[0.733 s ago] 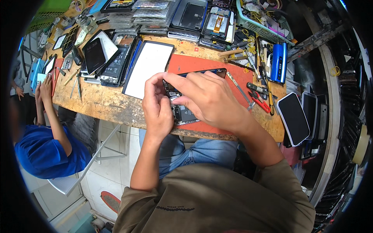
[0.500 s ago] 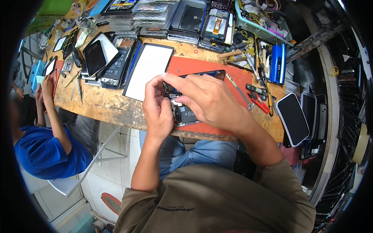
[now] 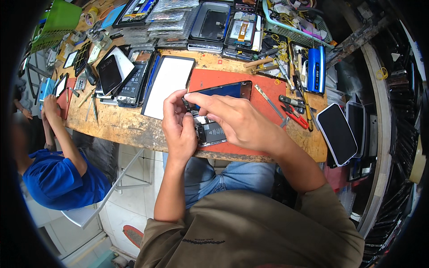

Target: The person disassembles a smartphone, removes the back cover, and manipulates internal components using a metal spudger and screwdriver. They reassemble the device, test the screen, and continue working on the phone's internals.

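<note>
The phone lies over the mat, long axis leaning away-left. The left hand grips its left edge; the right hand curls its fingers above, grip unclear.

Opened phone partly hidden behind right hand; contact unclear.

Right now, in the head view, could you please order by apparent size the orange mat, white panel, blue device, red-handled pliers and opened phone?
1. Orange mat
2. White panel
3. Blue device
4. Red-handled pliers
Opened phone: unsure, because the left hand and right hand partly cover it.
</note>
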`<act>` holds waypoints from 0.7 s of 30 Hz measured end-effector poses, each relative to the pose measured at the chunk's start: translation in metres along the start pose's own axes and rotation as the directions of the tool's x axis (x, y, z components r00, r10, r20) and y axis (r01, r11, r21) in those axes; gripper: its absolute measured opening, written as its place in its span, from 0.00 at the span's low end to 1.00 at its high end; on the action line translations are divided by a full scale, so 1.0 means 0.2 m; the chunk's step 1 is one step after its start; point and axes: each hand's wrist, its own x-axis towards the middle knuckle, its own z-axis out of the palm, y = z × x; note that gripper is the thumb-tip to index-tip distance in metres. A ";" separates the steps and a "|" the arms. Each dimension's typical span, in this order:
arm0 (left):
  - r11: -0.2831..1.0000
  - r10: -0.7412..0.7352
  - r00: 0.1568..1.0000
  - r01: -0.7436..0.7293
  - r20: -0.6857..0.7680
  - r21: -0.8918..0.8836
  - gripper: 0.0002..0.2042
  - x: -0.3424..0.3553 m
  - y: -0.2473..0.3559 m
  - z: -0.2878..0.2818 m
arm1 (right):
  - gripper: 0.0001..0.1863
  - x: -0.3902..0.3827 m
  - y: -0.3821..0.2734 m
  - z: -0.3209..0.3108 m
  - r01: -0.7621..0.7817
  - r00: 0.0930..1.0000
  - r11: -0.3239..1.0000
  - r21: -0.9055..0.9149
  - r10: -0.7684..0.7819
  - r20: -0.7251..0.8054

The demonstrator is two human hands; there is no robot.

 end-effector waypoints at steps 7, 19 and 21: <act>0.999 -0.001 1.000 0.001 -0.010 -0.039 0.26 0.00 -0.01 0.01 | 0.30 0.02 -0.02 0.00 0.011 1.000 0.961 -0.275 -0.012 -0.002; 1.000 0.022 1.000 -0.022 -0.005 0.007 0.24 0.00 0.02 0.01 | 0.29 -0.02 -0.01 -0.08 -0.142 0.966 0.989 0.040 0.147 -0.212; 0.999 0.045 0.999 -0.045 0.003 -0.020 0.23 0.00 0.02 0.01 | 0.29 -0.02 0.04 -0.22 -0.227 0.877 0.971 -0.075 0.171 -0.450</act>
